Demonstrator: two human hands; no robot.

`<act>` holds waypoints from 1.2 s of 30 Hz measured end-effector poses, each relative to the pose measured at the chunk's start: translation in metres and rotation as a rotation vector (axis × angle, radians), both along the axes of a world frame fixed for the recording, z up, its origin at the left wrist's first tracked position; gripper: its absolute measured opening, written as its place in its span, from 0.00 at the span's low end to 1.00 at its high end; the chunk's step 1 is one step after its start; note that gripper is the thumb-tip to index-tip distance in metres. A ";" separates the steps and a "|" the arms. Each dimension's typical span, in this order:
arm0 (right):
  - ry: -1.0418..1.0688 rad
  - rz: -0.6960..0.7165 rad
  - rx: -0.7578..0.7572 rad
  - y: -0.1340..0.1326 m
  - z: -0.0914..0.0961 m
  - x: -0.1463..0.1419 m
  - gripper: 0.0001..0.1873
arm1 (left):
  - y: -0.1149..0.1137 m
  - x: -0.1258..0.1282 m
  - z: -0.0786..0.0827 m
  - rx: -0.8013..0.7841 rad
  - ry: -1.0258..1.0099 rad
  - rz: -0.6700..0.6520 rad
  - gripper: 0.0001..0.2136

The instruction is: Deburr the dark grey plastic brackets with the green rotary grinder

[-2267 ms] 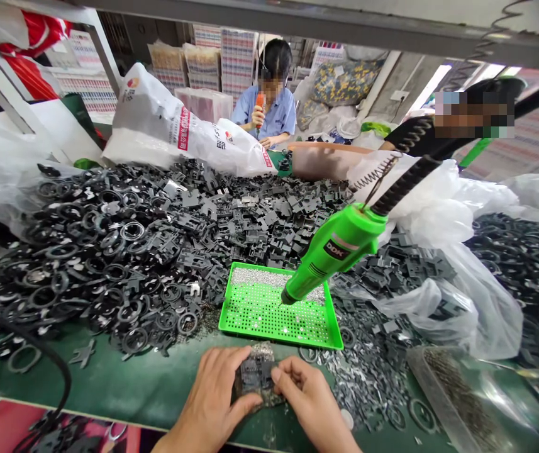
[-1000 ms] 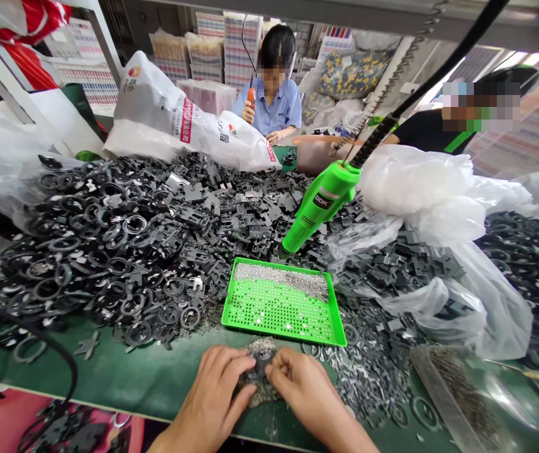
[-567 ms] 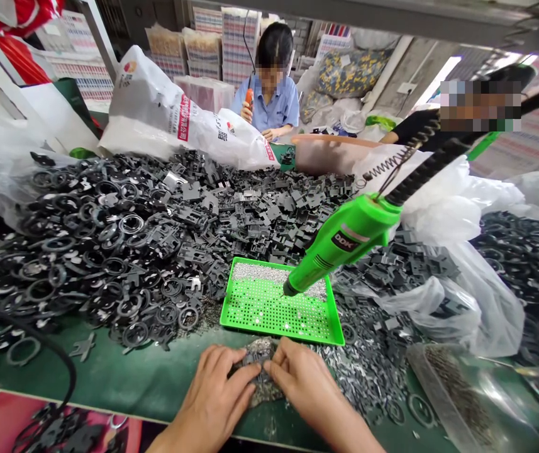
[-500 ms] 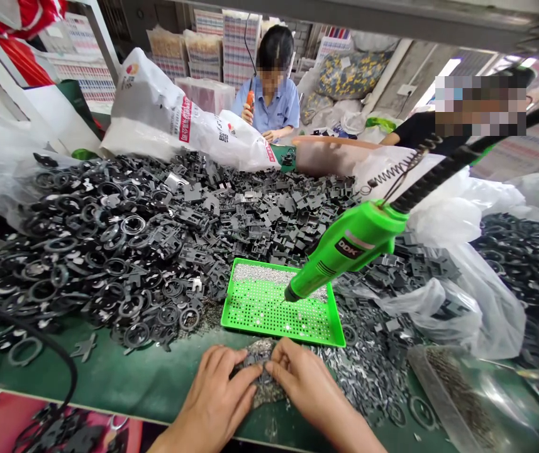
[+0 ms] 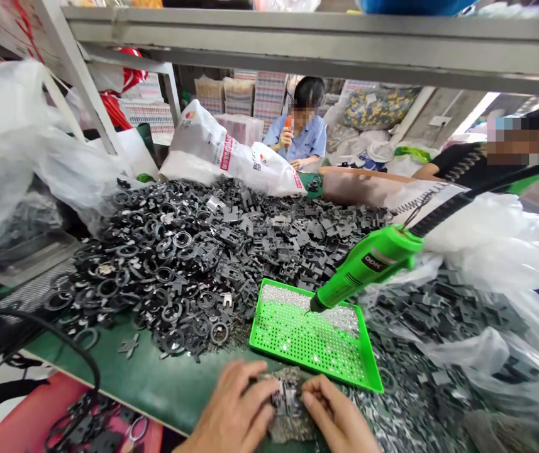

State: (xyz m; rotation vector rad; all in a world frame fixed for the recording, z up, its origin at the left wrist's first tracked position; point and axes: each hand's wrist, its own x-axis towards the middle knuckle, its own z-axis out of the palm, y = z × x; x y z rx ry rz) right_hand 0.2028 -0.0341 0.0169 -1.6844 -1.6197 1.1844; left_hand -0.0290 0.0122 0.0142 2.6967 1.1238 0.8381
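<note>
Two bare hands meet at the near edge of the bench, with a small dark grey plastic part (image 5: 288, 397) between them. The left hand (image 5: 236, 412) closes its thumb and fingers on the part's left side. The right hand (image 5: 339, 418) pinches the right side between thumb and forefinger, so both grips are shut tight on the same piece.

The part sits over a little mound of silvery metal bits (image 5: 292, 430) on the green bench mat (image 5: 156, 377); whether it touches the mound cannot be told. It is just in front of the near rim of a bright green perforated plastic tray (image 5: 307, 343). A band of small silver screws (image 5: 319, 301) fills the tray's far end. A bright green electric screwdriver (image 5: 368, 267) hangs tilted on its black cable, its tip just over those screws.

Behind and to the left of the tray spreads a large heap of black plastic rings and brackets (image 5: 179, 251). Clear plastic bags (image 5: 481, 251) holding more dark parts lie to the right. Beyond the heap and a white printed sack (image 5: 222, 154), a co-worker in a blue shirt (image 5: 303, 129) sits with an orange tool raised in one hand.
</note>
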 end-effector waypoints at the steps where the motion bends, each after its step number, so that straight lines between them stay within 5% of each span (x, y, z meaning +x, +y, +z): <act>1: -0.020 -0.002 0.013 -0.002 0.000 0.001 0.16 | 0.011 -0.010 0.005 0.014 0.031 0.125 0.13; 4: -0.087 -0.026 0.052 -0.004 0.009 -0.002 0.16 | 0.051 -0.039 0.021 -0.001 0.100 0.351 0.17; 8: -0.162 -0.003 0.118 -0.004 0.028 -0.009 0.14 | 0.090 -0.058 0.036 -0.029 0.172 0.336 0.10; 19: -0.165 -0.011 0.351 -0.002 0.034 -0.011 0.10 | 0.086 -0.057 0.033 -0.079 0.062 0.353 0.07; 25: -0.065 -0.064 0.361 0.006 0.043 -0.045 0.03 | 0.048 -0.029 0.042 -0.169 -0.238 0.412 0.09; 28: -0.012 -0.103 0.346 0.011 0.048 -0.055 0.12 | 0.014 0.005 0.040 -0.696 -0.663 0.279 0.14; 31: -0.071 0.001 0.379 0.007 0.048 -0.047 0.11 | -0.011 0.029 0.029 -1.112 -0.846 0.127 0.16; 36: -0.246 0.075 0.558 -0.019 0.040 -0.028 0.13 | -0.033 0.033 -0.001 -1.119 -0.808 0.046 0.15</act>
